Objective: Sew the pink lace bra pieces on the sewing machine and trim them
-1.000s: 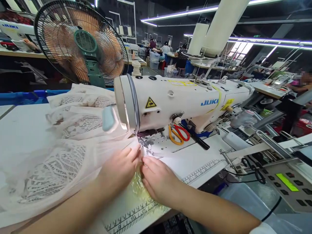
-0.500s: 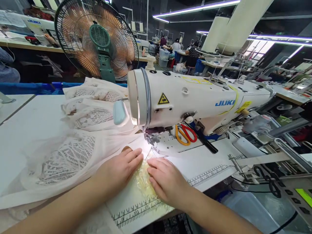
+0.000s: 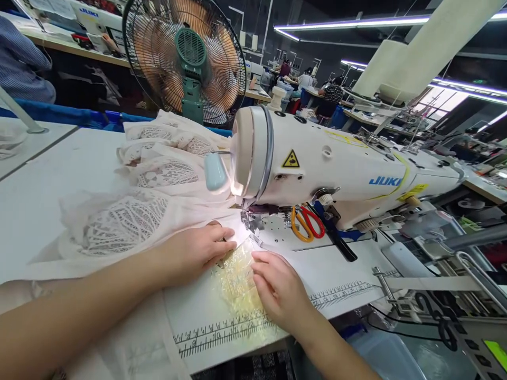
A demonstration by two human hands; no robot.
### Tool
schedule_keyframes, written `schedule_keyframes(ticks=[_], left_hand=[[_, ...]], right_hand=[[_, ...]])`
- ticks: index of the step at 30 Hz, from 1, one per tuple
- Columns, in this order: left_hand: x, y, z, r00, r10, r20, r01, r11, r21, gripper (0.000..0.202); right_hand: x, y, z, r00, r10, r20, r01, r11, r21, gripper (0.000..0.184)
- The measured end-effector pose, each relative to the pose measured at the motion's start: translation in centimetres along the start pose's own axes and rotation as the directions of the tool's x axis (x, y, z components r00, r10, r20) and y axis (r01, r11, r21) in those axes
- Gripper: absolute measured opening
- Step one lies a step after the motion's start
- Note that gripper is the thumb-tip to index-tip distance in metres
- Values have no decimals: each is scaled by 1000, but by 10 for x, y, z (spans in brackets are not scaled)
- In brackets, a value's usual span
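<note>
White fabric lies under the presser foot (image 3: 249,221) of a white JUKI sewing machine (image 3: 309,158). My left hand (image 3: 198,250) rests on the fabric left of the foot, its fingers stretched out. A small dark glint shows under its fingertips, too small to name. My right hand (image 3: 279,287) is just right of a yellowish, shiny taped patch (image 3: 237,279) on the table, fingers loosely bent and apart, with nothing visible in them. Sheer white garment pieces with lace panels (image 3: 127,221) spread left of the machine, partly under my left forearm.
Scissors with orange and red handles (image 3: 307,224) lie behind the foot, beside a black-handled tool (image 3: 343,245). A printed ruler (image 3: 222,333) runs along the table's front edge. A large fan (image 3: 192,53) stands behind. Other people sit at machines farther back.
The view has shifted, so the machine appears farther right. My hands have moved apart, my right hand drawing back from the foot, and more of the yellowish patch shows between them.
</note>
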State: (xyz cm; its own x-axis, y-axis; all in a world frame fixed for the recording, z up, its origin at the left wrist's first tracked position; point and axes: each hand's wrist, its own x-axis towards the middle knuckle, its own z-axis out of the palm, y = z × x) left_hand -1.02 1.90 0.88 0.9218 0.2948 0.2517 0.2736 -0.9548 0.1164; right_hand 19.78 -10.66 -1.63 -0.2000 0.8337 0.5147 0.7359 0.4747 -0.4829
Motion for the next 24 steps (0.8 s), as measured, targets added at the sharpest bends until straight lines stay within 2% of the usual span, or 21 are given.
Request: schedule_keyframes(ticks=[4, 12, 17, 24], left_hand=[[4, -3, -3, 999, -4, 45, 5, 1000, -27, 33], [4, -13, 3, 1000, 18, -17, -18, 1000, -25, 34], [5, -23, 7, 999, -26, -18, 25, 999, -47, 30], [14, -30, -4, 999, -52, 14, 52, 998, 38, 26]], right_hand=[[-2, 0, 1, 1000, 16, -4, -16, 1000, 19, 23], [-1, -2, 1, 1000, 10, -16, -10, 1000, 6, 21], [-1, -2, 0, 999, 31, 5, -31, 999, 14, 22], [-2, -1, 5, 998, 59, 6, -60, 998, 14, 22]])
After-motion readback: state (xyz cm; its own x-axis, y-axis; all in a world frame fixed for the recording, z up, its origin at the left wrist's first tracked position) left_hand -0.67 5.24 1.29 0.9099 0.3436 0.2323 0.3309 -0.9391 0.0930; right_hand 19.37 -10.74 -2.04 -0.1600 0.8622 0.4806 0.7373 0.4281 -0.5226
